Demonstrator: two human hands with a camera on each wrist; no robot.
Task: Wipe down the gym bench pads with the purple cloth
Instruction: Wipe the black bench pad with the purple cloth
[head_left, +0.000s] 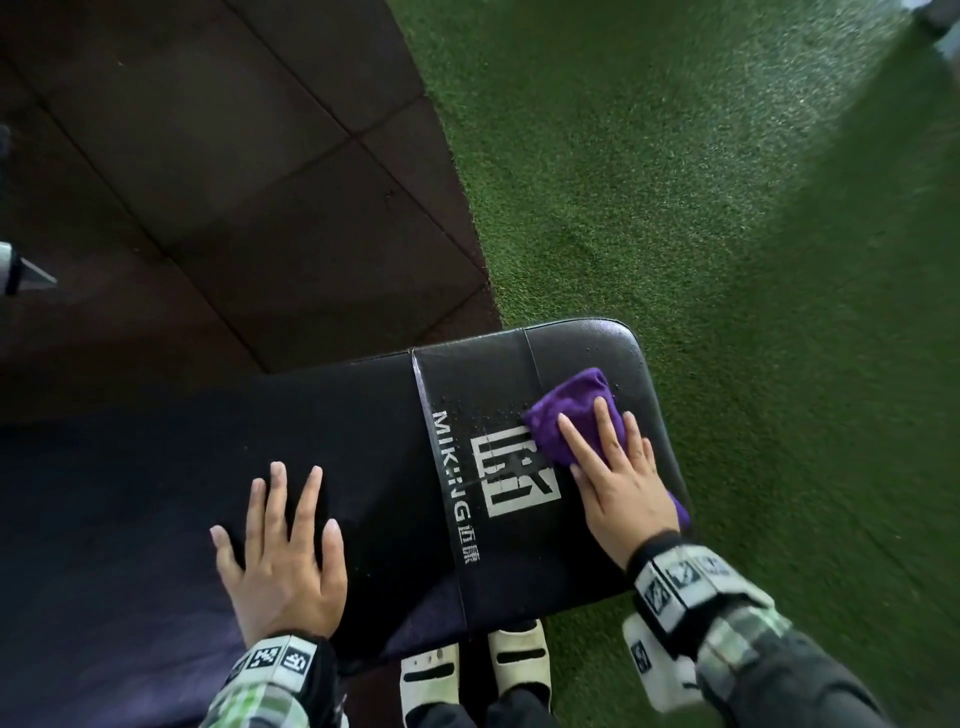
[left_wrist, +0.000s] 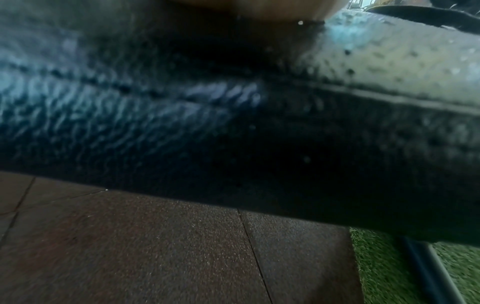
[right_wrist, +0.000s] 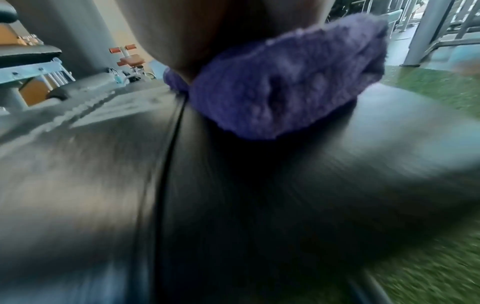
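Wiping under way near the worktop end: droplets still beading around the white logo at 9 o'clock of the purple cloth, so most likely left to do. Lying flat under the right hand, straight fingers pressing, bunched edge poking out at 12 o'clock. Left hand bracing, spread flat, holding nothing.

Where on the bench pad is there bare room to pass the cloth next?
Bare pad lies left of the left hand, and between that hand and the white logo. The far corner is crowded: the right hand presses the purple cloth there.
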